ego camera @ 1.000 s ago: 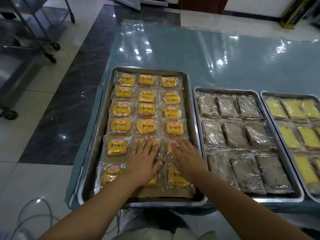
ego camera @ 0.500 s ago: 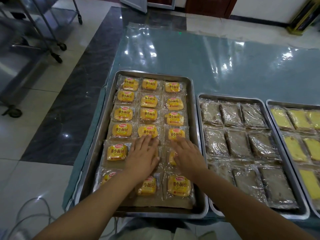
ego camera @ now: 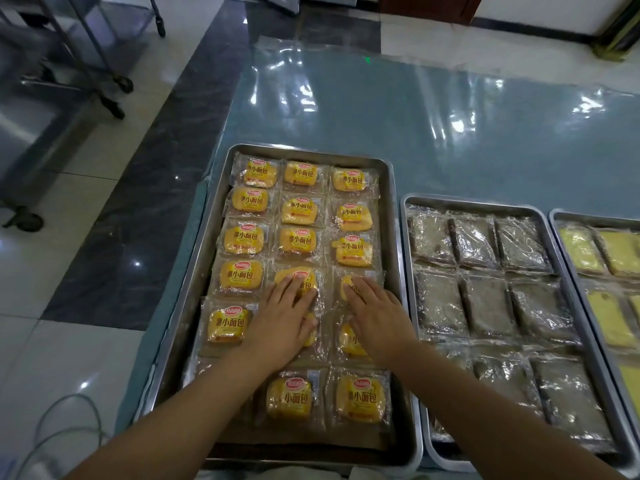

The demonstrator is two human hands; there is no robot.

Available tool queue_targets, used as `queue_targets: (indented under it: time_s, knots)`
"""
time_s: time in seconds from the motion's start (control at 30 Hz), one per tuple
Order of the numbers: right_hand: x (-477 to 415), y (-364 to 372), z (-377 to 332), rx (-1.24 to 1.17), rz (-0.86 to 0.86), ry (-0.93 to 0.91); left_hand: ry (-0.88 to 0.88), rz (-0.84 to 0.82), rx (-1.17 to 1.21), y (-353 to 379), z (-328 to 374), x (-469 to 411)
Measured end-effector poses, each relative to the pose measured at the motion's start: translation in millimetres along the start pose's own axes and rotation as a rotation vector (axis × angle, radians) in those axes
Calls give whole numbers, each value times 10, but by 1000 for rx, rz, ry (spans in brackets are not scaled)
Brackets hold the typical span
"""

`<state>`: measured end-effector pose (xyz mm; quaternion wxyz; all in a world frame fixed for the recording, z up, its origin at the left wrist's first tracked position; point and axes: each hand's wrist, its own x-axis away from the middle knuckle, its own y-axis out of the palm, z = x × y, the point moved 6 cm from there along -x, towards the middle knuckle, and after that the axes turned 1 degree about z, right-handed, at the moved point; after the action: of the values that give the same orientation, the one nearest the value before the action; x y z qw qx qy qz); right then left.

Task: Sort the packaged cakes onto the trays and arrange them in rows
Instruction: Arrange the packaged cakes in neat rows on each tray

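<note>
Pressing down with straight fingers, the left hand (ego camera: pixel 280 323) lay on a clear-wrapped orange-yellow cake (ego camera: pixel 294 273) in the middle column of the rectangular steel tray (ego camera: pixel 393 216), and the right hand (ego camera: pixel 377 320) lay flat on the neighbouring pack. The tray, filled in rows of three, stood on the plastic-covered teal tabletop (ego camera: pixel 381 116) just beside a second steel tray (ego camera: pixel 474 201) of brown wrapped cakes (ego camera: pixel 485 303).

Both bare forearms come in from the near end of the rectangular steel tray (ego camera: pixel 393 216) and converge over its near half. The left hand (ego camera: pixel 282 320) is palm down over the tray's middle, fingers straight and close together. The right hand (ego camera: pixel 379 320) is palm down toward the tray's right side, fingers extended. The hands lie side by side, apart, fingertips toward the far end.
</note>
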<state>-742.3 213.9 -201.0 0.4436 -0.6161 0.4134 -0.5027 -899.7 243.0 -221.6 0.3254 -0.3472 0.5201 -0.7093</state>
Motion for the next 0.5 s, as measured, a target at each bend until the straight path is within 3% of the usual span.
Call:
queue_targets:
  time_s: [0.27, 0.5]
  knots:
    - [-318, -197, 90, -50, 68, 24, -83, 96, -54, -218, -125, -422]
    - [-530, -151, 158, -47, 11, 59, -100, 6, -79, -152, -243, -672]
